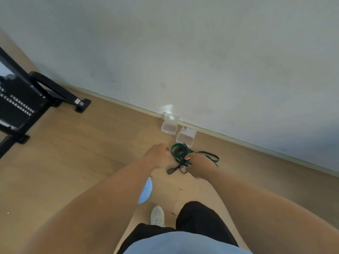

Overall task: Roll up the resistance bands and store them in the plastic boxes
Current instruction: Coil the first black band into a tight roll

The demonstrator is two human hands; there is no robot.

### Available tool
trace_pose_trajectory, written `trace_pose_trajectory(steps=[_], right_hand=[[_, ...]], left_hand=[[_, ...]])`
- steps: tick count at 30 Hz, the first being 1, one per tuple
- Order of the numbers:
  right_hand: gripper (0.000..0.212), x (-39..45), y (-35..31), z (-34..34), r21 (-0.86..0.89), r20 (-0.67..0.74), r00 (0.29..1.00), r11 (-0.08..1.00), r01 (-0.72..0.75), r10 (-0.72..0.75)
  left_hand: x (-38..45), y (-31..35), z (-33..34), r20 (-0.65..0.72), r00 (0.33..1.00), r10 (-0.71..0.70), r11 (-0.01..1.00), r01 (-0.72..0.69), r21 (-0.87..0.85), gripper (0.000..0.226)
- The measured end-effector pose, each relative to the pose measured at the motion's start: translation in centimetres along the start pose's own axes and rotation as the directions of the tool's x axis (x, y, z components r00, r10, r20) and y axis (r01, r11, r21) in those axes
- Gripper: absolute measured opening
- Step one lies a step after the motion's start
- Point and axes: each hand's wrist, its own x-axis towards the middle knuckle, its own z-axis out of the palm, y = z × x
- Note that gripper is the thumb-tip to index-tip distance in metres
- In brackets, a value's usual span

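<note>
**Resistance bands half-coiled, boxes waiting by the wall**

Resistance bands (180, 155) sit bunched on the wooden floor (82, 147), a green and black tangle just short of the two plastic boxes (185, 137) that stand against the wall (183, 52). Off to the left looms a black exercise frame (27, 99), well apart from the action. Both arms reach down now: the right hand (199, 166) grips the green coil from its right side, fingers curled around it, while the left hand (158, 154) is fisted at the coil's left edge, and whether it pinches a strand I cannot tell. A loose loop trails right. Rolling is in hand, I'd say; next comes winding that tail in tight, then lifting the bundle into the nearer box.
</note>
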Motion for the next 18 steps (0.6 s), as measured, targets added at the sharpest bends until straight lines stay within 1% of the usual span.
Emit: trace_pose_trajectory(steps=[3, 5, 8, 11, 13, 14, 17, 18], right_hand=[[0.050, 3.9, 0.8, -2.5, 0.018, 0.009, 1.000, 1.000, -0.018, 0.018], [0.048, 7.1, 1.7, -4.3, 0.026, 0.010, 1.000, 0.999, -0.029, 0.029], [0.043, 11.3, 3.1, -7.7, 0.041, 0.017, 0.999, 0.999, -0.035, 0.034], [0.045, 16.0, 4.5, -11.8, 0.084, -0.004, 0.998, 0.994, -0.064, 0.064], [0.047, 18.6, 5.2, -14.4, 0.144, -0.015, 0.997, 0.987, -0.078, 0.081], [0.047, 19.6, 5.6, -15.3, 0.166, -0.010, 0.996, 0.982, -0.090, 0.093], [0.048, 21.6, 6.3, -17.2, 0.199, 0.026, 0.993, 0.973, -0.115, 0.113], [0.048, 22.2, 6.6, -17.8, 0.214, 0.040, 0.993, 0.969, -0.121, 0.115]], left_hand=[[5.0, 2.1, -2.3, 0.065, 0.998, 0.005, 0.999, -0.008, 0.054, 0.036], [9.3, 3.3, -3.4, 0.087, 0.996, 0.013, 0.995, -0.021, 0.094, 0.029], [14.9, 5.0, -4.5, 0.117, 0.993, 0.024, 0.993, -0.037, 0.114, 0.027], [19.8, 7.4, -5.9, 0.116, 0.993, 0.012, 0.996, -0.022, 0.091, 0.043], [22.7, 8.8, -6.9, 0.135, 0.991, 0.023, 0.996, -0.035, 0.083, 0.047], [24.0, 9.5, -7.3, 0.152, 0.988, 0.022, 0.995, -0.036, 0.093, 0.045], [27.2, 11.2, -8.7, 0.187, 0.982, 0.012, 0.994, -0.032, 0.101, 0.024], [28.2, 11.7, -9.1, 0.204, 0.979, 0.012, 0.993, -0.035, 0.112, 0.021]])
